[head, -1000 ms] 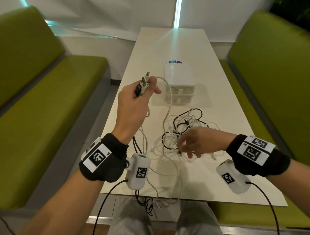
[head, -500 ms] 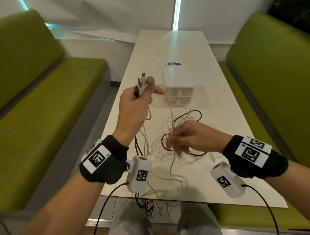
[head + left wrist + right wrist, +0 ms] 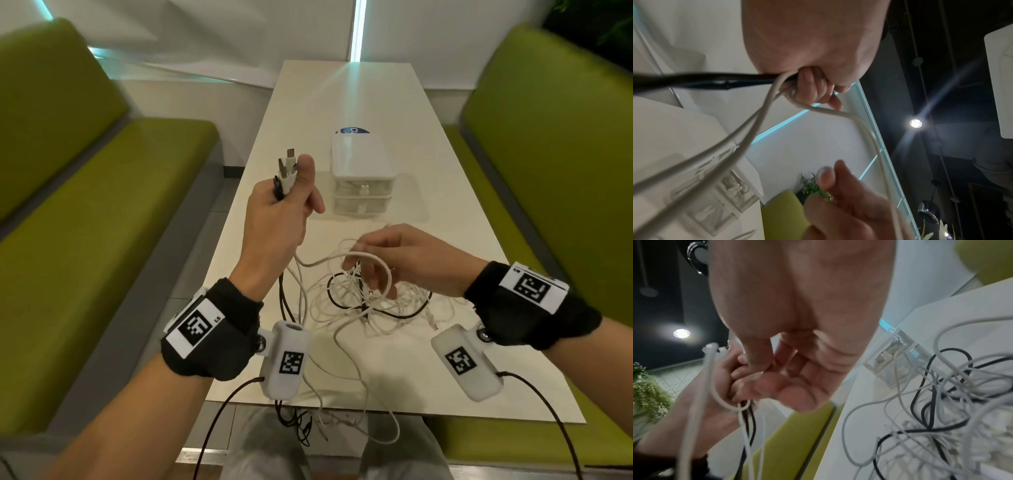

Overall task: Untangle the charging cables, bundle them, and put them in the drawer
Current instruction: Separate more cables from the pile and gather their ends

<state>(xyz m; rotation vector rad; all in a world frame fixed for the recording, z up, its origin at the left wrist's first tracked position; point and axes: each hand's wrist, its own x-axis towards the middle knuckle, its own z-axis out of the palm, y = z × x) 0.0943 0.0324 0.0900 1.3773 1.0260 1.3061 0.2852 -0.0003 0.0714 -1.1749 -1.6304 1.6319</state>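
Observation:
My left hand [image 3: 284, 212] is raised above the white table's [image 3: 342, 96] left side and grips several cable plug ends [image 3: 286, 171], white and black, that stick up past the thumb. Their cords [image 3: 760, 113] hang down from the fist. My right hand [image 3: 380, 263] hovers over the tangle of white and black cables [image 3: 376, 308], fingers curled, with a loop of white cable [image 3: 383, 267] running under the thumb and round the fingers. A small white two-drawer box [image 3: 361, 171] stands behind the tangle with both drawers closed.
Green benches flank the table on the left [image 3: 102, 222] and right [image 3: 548, 154]. A blue round label [image 3: 351, 130] lies behind the box. Several cable ends [image 3: 308, 425] dangle over the table's near edge onto my lap.
My right hand left the tangle, took a white cable and lifted it, drawing a loop up to the right. The left hand stayed raised with the plug ends.

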